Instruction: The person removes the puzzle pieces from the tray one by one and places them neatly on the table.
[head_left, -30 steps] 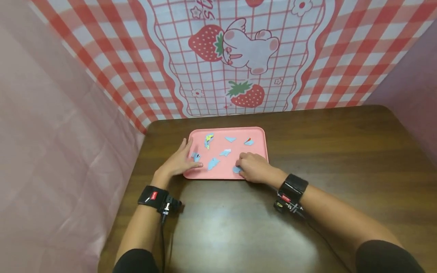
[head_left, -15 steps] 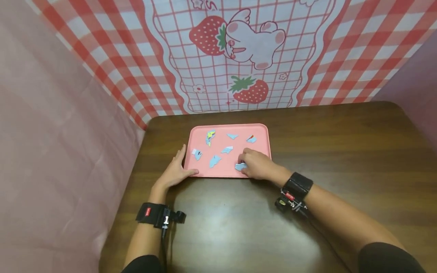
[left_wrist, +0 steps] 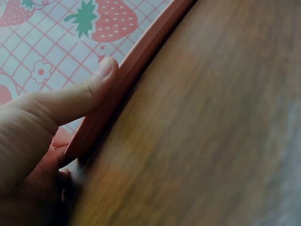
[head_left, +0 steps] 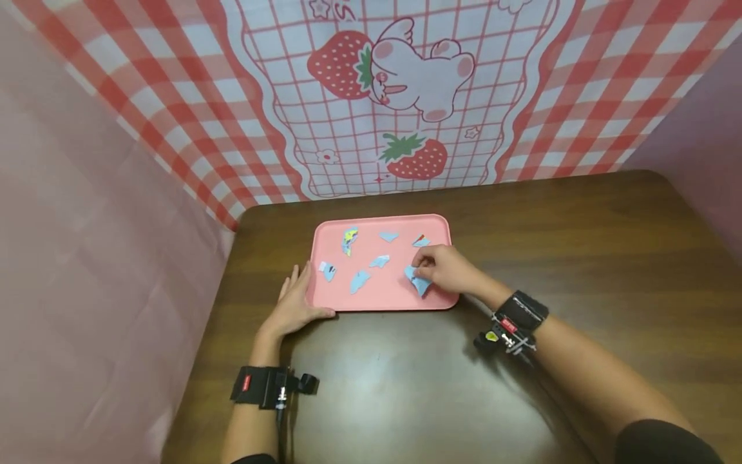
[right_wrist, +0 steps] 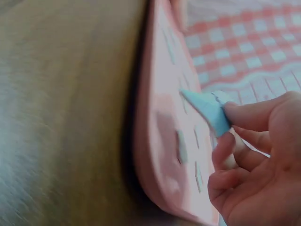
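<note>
My right hand (head_left: 449, 267) pinches a jagged light-blue piece (right_wrist: 209, 108) between thumb and fingers. It holds the piece tilted over the right part of a pink tray (head_left: 394, 299). In the head view this blue piece (head_left: 418, 283) has a pointed lower end. At the tray's front left corner is my left hand (head_left: 292, 306), its fingers along the left side. In the left wrist view its thumb (left_wrist: 96, 87) lies against the tray's rim (left_wrist: 124, 75). Several other flat, irregular pieces lie spread on the tray, among them a yellow-patterned one (head_left: 350, 240) and a plain blue one (head_left: 359, 281).
The tray lies on a dark brown wooden table (head_left: 371, 374). Behind it hangs a red-and-white checked cloth (head_left: 417, 71) with strawberries, and at the left a pink curtain (head_left: 87, 258). Both wrists wear black camera straps with cables.
My right hand has lifted the blue piece off the tray and tilted it. My left hand has slid from over the tray's left part to its front left corner.
</note>
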The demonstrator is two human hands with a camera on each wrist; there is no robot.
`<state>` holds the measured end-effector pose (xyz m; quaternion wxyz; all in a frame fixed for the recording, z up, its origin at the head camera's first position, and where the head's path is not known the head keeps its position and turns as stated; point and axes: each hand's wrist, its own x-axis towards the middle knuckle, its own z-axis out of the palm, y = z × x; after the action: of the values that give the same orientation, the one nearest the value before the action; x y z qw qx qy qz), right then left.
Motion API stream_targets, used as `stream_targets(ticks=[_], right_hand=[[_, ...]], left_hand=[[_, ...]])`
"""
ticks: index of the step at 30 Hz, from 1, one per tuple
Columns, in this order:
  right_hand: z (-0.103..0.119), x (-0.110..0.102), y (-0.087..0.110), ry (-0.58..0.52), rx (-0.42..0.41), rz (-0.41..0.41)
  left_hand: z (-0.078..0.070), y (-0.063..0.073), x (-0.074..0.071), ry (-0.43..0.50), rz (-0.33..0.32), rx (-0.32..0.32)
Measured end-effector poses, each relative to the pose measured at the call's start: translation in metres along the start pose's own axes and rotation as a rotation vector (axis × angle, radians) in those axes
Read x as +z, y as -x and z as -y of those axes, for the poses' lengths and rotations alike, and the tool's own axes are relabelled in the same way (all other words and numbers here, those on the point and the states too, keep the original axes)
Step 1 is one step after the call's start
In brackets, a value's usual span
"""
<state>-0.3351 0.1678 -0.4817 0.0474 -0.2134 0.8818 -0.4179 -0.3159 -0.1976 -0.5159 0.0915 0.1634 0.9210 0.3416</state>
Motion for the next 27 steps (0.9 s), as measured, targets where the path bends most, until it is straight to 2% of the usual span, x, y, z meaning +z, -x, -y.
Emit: stream_targets(ticks=[5,8,14,18,22,27], right_hand=[[-0.012,-0.02,-0.002,-0.126,0.08,-0.118],[-0.02,-0.035,-0.003,-0.152,0.134,-0.181],[-0.046,-0.068,-0.006,-0.072,0.223,-0.294],[-0.064,-0.085,-0.009,-0.008,0.301,-0.33],[-0.077,-0.093,-0.01,0.028,0.377,-0.34],[-0.089,-0.093,-0.015,0.085,0.414,-0.348]], left_hand=[[0.001,0.006,0.001,0.009,-0.001,-0.015],[0.002,0.006,0.001,0.004,0.001,-0.01],[0.0,0.001,0.003,0.01,0.0,-0.001],[0.0,0.002,0.002,0.006,0.002,0.001],[0.0,0.002,0.002,0.004,0.005,0.006],[0.003,0.001,0.003,-0.004,0.011,-0.005]])
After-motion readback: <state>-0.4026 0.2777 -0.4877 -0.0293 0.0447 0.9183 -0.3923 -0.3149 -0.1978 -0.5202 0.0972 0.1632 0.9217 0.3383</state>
